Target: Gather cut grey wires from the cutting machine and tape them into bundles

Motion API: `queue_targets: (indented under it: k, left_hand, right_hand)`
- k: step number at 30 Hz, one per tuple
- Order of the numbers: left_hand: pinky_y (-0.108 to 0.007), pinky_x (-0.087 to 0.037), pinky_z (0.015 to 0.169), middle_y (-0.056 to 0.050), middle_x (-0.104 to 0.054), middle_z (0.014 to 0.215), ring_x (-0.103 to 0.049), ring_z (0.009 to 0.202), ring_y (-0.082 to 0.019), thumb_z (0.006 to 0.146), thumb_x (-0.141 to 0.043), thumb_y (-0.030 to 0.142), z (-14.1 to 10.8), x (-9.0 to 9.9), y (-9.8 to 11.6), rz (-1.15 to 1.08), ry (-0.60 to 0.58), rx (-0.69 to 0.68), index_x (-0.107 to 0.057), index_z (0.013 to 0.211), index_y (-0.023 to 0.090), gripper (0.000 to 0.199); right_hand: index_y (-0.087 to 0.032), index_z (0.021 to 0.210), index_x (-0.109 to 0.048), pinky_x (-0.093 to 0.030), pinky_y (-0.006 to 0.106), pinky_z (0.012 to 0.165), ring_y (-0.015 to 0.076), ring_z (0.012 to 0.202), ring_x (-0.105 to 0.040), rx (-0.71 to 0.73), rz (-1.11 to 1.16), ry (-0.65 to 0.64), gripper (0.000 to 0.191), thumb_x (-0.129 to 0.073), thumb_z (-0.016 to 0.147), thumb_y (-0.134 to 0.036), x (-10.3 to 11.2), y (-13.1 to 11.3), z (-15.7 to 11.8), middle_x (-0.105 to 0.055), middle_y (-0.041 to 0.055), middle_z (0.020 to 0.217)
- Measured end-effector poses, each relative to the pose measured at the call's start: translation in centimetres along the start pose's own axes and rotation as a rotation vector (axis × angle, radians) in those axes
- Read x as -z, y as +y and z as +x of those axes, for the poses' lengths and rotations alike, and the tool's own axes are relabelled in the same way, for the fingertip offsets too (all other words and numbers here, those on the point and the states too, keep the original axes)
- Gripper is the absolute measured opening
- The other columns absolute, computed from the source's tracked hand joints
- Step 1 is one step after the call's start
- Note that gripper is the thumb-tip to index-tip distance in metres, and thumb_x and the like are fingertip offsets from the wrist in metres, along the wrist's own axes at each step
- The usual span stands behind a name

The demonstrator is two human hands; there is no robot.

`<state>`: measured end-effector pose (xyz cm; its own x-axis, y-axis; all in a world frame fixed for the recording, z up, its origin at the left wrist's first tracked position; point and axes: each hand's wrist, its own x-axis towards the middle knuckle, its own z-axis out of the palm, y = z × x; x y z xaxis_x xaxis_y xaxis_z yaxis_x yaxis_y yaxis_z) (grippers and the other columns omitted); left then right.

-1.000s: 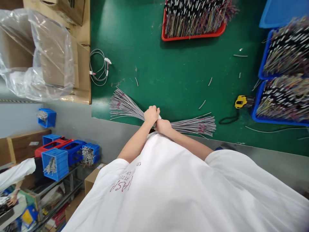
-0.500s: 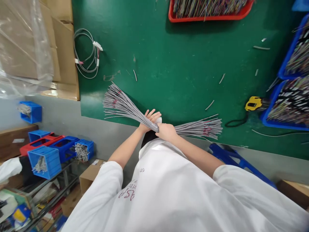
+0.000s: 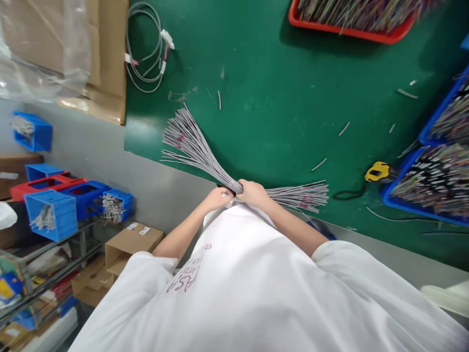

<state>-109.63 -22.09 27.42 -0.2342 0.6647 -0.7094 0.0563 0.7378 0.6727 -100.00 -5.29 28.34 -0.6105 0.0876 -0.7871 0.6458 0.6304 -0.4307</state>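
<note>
A thick bundle of grey cables (image 3: 203, 149) lies across the front edge of the green table, pinched narrow in the middle and fanned out at both ends. Some strands carry red marks near their ends. My right hand (image 3: 253, 193) is closed around the narrow middle, with the shorter fan coming out beyond it. Just left of it, close against my shirt, my left hand (image 3: 219, 197) is closed beside the bundle. A small white bit shows at its fingertips, too small to name.
A coiled cable with a white connector (image 3: 166, 39) lies at the back left. A red tray (image 3: 351, 32) and blue trays (image 3: 410, 166) hold wires. Near them sits a yellow tape measure (image 3: 377, 171). Cable offcuts (image 3: 343, 129) are scattered about. Blue bins (image 3: 51, 215) stand on the left rack.
My left hand has gone from stretched fingers under the bundle to closed fingers beside it, nearer my body. My right hand still grips the bundle. The view has shifted and tilted.
</note>
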Motion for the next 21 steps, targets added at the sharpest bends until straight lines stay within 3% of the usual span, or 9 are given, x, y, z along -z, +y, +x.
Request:
queue_targets:
  k: [5, 9, 12, 16, 19, 21]
  left_hand:
    - [-0.034, -0.051, 0.081, -0.006, -0.068, 0.100, -0.062, 0.089, -0.020, 0.081, -0.055, 0.032, -2.6, -0.4, 1.5, 0.033, 0.342, 0.104, -0.065, 0.092, 0.021, 0.019]
    - [-0.037, -0.046, 0.093, -0.006, -0.061, 0.118, -0.057, 0.107, -0.022, 0.079, -0.058, 0.030, -2.7, 0.2, 3.3, 0.184, 0.486, -0.056, -0.062, 0.077, 0.022, 0.009]
    - [-0.034, -0.044, 0.093, -0.005, -0.065, 0.102, -0.058, 0.102, -0.019, 0.090, -0.041, 0.026, 0.1, 0.2, 5.3, 0.313, 0.516, -0.171, -0.061, 0.077, 0.023, 0.024]
    - [-0.033, -0.044, 0.086, -0.006, -0.066, 0.088, -0.061, 0.089, -0.019, 0.099, -0.029, 0.037, 6.0, -0.6, 7.7, 0.384, 0.503, -0.123, -0.062, 0.085, 0.023, 0.038]
    - [-0.045, -0.038, 0.099, -0.011, -0.066, 0.081, -0.060, 0.096, -0.026, 0.098, -0.031, 0.048, 9.2, -1.2, 8.7, 0.471, 0.531, -0.076, -0.063, 0.080, 0.020, 0.047]
    - [-0.054, -0.026, 0.108, -0.013, -0.066, 0.079, -0.056, 0.104, -0.030, 0.098, -0.033, 0.049, 10.6, -1.3, 8.9, 0.521, 0.547, -0.061, -0.064, 0.078, 0.018, 0.048]
  right_hand:
    - [-0.025, 0.109, -0.062, -0.040, 0.026, 0.065, 0.0240, 0.091, -0.068, 0.017, -0.008, 0.017, 0.032, -0.062, 0.080, -0.038, -0.1, 0.0, 0.1, -0.074, 0.0054, 0.101]
    - [-0.025, 0.113, -0.063, -0.042, 0.026, 0.067, 0.0231, 0.093, -0.068, 0.008, 0.016, -0.005, 0.037, -0.064, 0.079, -0.039, 0.0, -0.1, 0.2, -0.073, 0.0055, 0.106]
    - [-0.024, 0.109, -0.066, -0.043, 0.027, 0.068, 0.0236, 0.091, -0.069, 0.036, -0.022, 0.005, 0.034, -0.062, 0.080, -0.040, -0.5, -0.5, 0.0, -0.074, 0.0068, 0.102]
    - [-0.018, 0.095, -0.071, -0.045, 0.028, 0.069, 0.0245, 0.088, -0.070, 0.044, -0.081, 0.045, 0.026, -0.060, 0.081, -0.037, -0.8, -1.1, -0.3, -0.075, 0.0113, 0.095]
    - [-0.016, 0.097, -0.072, -0.048, 0.029, 0.071, 0.0250, 0.087, -0.071, -0.002, -0.077, 0.108, 0.026, -0.058, 0.084, -0.034, -0.2, -1.2, -0.2, -0.075, 0.0126, 0.094]
    - [-0.016, 0.099, -0.071, -0.049, 0.030, 0.073, 0.0254, 0.087, -0.071, -0.016, -0.065, 0.127, 0.027, -0.057, 0.085, -0.034, 0.3, -1.1, 0.0, -0.075, 0.0128, 0.096]
